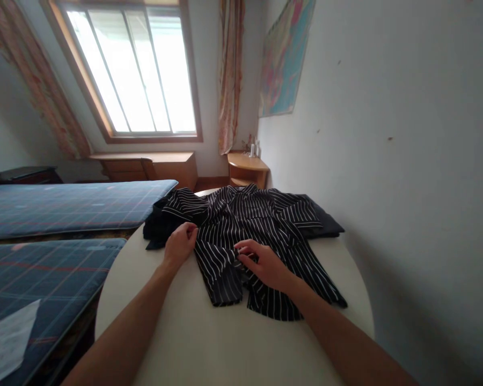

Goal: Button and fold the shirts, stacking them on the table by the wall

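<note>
A black shirt with white stripes (245, 220) lies spread on a round white table (185, 348), its collar at the far side and its hem towards me. My left hand (181, 244) is closed at the shirt's left edge, fingers pinched on the cloth. Lower down, near the middle of the front, my right hand (265, 262) pinches a fold of the striped cloth between thumb and fingers. The lower left front panel is bunched and partly turned over between my hands. Dark folded clothes stick out from under the shirt, at the left (155, 230) and at the right (326, 220).
Two blue plaid mattresses (64, 209) lie to the left, with a white paper (10, 343) on the nearer one. A white wall (418, 177) rises close on the right. Behind the table are a corner shelf (247, 162), a wooden desk (173, 158) and a window (132, 69).
</note>
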Tool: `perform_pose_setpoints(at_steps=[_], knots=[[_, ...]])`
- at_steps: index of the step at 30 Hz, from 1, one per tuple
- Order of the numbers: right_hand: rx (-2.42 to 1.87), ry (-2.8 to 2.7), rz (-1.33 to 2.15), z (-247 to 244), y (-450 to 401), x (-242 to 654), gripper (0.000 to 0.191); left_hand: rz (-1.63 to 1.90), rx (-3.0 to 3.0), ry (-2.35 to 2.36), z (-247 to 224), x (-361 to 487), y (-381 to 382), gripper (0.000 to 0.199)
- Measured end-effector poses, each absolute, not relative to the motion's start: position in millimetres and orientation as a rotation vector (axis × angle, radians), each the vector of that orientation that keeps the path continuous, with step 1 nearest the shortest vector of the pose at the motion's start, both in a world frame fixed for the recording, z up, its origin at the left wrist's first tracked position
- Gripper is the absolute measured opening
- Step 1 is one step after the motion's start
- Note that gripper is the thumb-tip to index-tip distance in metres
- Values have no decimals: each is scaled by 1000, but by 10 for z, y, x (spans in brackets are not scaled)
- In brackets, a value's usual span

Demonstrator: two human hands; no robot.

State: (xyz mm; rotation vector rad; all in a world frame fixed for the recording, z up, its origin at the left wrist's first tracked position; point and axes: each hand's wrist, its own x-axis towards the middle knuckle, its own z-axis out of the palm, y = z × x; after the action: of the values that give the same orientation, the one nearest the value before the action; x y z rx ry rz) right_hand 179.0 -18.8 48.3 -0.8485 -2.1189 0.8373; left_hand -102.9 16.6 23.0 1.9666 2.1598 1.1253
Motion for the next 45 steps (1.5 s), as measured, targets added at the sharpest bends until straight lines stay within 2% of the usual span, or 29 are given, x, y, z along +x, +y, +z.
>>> perform_pose_setpoints(at_steps=[3,6,8,11,16,18,21,24,27,31,37,40,43,45], knots=[[-747,-2154,955,501,-172,1833,24,1161,2197,1681,369,-804,3,27],[-788,-2237,826,541,-115,1957,17,929,2429,1215,487,-582,-182,29],[-900,-2264,715,551,-42,2090,17,728,2485,1084,503,-500,-255,35],[-1034,-2279,680,519,81,2308,17,520,2502,1144,418,-526,-240,45],[-1105,-2403,841,472,150,2487,23,456,2470,1533,237,-783,-65,50],[-1087,-2453,797,504,119,2462,23,446,2473,1598,236,-834,-39,48],[-1008,-2528,650,567,45,2351,19,525,2538,1499,313,-782,-76,40],[-894,-2627,747,577,-25,2227,17,556,2557,1224,408,-638,-162,35],[-892,-2733,900,553,-84,2156,27,463,2500,992,450,-504,-246,35],[-990,-2802,867,595,-188,2135,46,410,2446,930,444,-413,-318,50],[-1019,-2898,865,649,-373,2080,59,381,2492,997,382,-381,-331,24],[-1010,-2869,820,576,-376,2057,66,463,2565,1114,270,-395,-262,24],[-1057,-2784,782,503,-307,2077,60,551,2629,1267,163,-416,-169,25],[-1065,-2738,778,485,-249,2111,44,592,2649,1308,145,-418,-130,22]])
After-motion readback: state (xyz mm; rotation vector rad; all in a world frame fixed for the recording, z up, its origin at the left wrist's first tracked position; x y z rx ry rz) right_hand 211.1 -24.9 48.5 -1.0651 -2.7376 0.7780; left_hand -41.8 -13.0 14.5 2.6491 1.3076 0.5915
